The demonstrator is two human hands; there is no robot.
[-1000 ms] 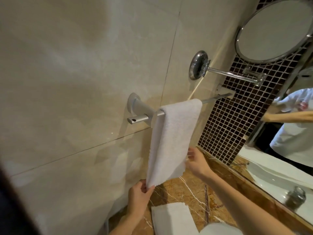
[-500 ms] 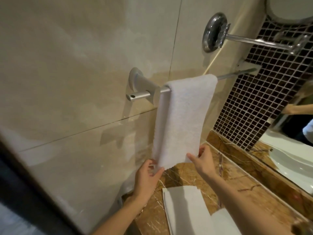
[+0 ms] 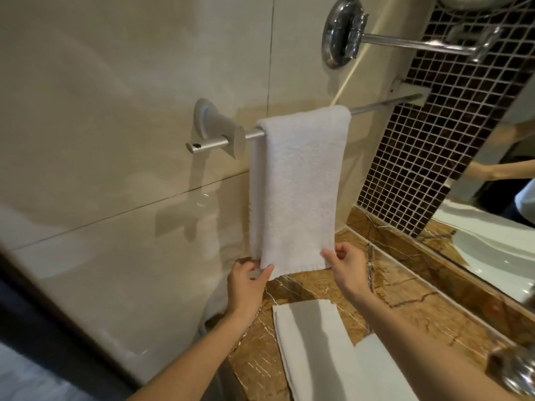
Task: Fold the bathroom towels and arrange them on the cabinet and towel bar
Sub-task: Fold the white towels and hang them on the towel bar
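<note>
A white hand towel (image 3: 298, 180) hangs folded over the metal towel bar (image 3: 385, 104) on the beige tiled wall. My left hand (image 3: 247, 285) pinches the towel's lower left corner between thumb and fingers. My right hand (image 3: 346, 266) pinches its lower right corner. Below them a folded white towel (image 3: 309, 342) lies flat on the brown marble cabinet top (image 3: 405, 302), with a second white towel (image 3: 376, 369) partly on it at the bottom edge.
A chrome wall mount with an arm (image 3: 344, 33) sticks out above the bar. Dark mosaic tiles (image 3: 434, 146) and a mirror (image 3: 498, 227) fill the right side. A blurred chrome fixture (image 3: 515, 369) sits at the lower right.
The view has tilted down and nearer, so the bar and towel sit lower and more central. Both hands have shifted to the towel's bottom corners and now pinch them level.
</note>
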